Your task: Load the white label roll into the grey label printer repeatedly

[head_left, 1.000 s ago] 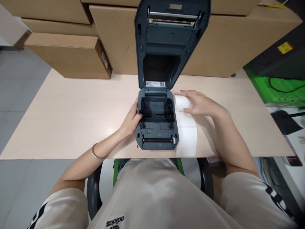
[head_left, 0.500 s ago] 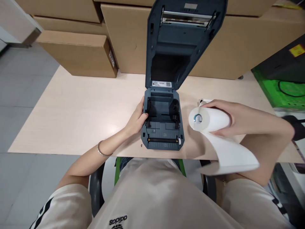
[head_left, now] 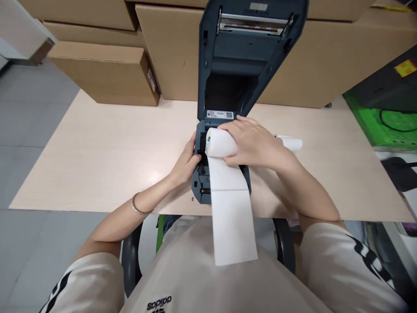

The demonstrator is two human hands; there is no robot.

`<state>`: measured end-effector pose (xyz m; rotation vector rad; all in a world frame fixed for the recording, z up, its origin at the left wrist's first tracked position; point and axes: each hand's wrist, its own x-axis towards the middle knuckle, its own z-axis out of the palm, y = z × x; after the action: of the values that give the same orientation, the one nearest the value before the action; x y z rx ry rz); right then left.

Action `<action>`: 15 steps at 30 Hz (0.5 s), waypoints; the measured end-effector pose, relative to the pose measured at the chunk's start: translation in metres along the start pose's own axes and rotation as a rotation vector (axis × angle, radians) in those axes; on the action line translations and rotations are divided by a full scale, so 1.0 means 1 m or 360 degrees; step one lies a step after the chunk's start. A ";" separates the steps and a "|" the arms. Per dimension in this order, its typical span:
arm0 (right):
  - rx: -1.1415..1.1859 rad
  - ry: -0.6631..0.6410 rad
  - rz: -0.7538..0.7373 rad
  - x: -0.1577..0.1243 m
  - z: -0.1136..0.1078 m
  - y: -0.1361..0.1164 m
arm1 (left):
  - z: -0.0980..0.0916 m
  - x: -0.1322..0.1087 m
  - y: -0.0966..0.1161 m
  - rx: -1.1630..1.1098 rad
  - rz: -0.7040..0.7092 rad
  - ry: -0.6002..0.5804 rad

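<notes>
A dark blue-grey label printer [head_left: 203, 180] rests on the table near its front edge, its lid [head_left: 239, 61] tipped up and back. My left hand [head_left: 185, 163] grips the left side of the base, thumb over the rim. In my right hand [head_left: 256, 141] is a white label roll [head_left: 222, 142], held from its right end inside the printer's bay. A paper strip [head_left: 232, 221] runs from the roll over the printer's front and hangs past the table edge. The roll hides most of the bay and the right part of the roller.
To the right of the printer lies a smaller white roll [head_left: 291, 143]. Cardboard boxes [head_left: 176, 56] line the back of the table [head_left: 107, 148], with a flatter box [head_left: 100, 74] at back left. A green surface with a black cable [head_left: 395, 126] is at far right.
My right hand has carried the label roll leftward from beside the printer to inside its bay. The strip now hangs over the front. My left hand stays on the printer.
</notes>
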<state>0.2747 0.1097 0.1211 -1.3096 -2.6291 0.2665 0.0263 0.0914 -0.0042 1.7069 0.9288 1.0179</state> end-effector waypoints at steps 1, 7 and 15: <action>-0.0066 -0.0021 -0.0016 0.003 0.003 0.001 | 0.000 -0.001 -0.001 -0.0003 -0.0025 0.0011; -0.0342 -0.0124 -0.0043 0.019 0.024 0.001 | -0.001 -0.003 -0.004 -0.0026 -0.0069 0.0017; -0.0183 0.0035 0.0021 -0.028 0.028 -0.036 | 0.000 -0.001 -0.003 -0.0012 0.0067 -0.0021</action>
<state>0.2566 0.0637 0.1008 -1.3568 -2.6535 0.1031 0.0255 0.0913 -0.0076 1.7317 0.8827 1.0351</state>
